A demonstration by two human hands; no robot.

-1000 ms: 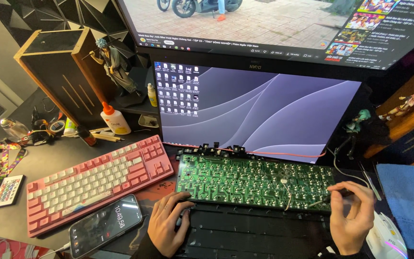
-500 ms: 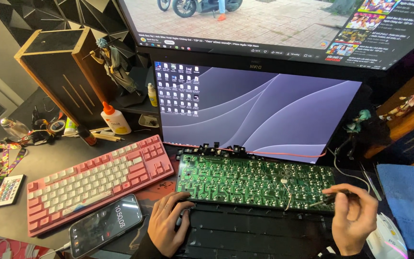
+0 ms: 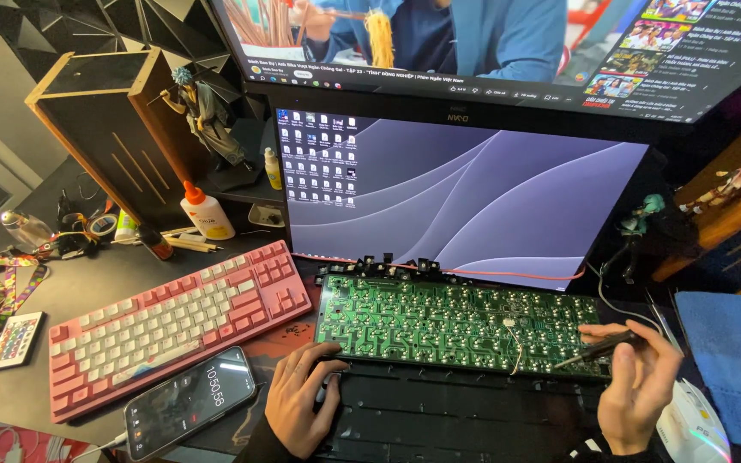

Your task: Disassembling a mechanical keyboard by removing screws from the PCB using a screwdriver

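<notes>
A green keyboard circuit board point(image 3: 456, 321) lies solder side up on the desk, in front of a monitor. Below it sits a black keyboard case point(image 3: 465, 416). My left hand point(image 3: 298, 399) grips the board's lower left corner, thumb and fingers on its edge. My right hand point(image 3: 636, 390) holds a thin dark soldering iron point(image 3: 598, 349) like a pen, its tip pointing left onto the board's right part. A thin strand of solder wire point(image 3: 518, 343) curls up from the board next to the tip.
A pink and white keyboard point(image 3: 173, 321) lies to the left, a phone point(image 3: 186, 411) with a timer in front of it. A glue bottle point(image 3: 206, 212), figurines, a wooden box point(image 3: 105, 129), a remote point(image 3: 15, 340), a blue cloth point(image 3: 726, 360) and a white mouse point(image 3: 696, 424) surround the work.
My right hand has turned and now points the soldering iron's tip down at the board. The video on the upper screen changed. My left hand stays put.
</notes>
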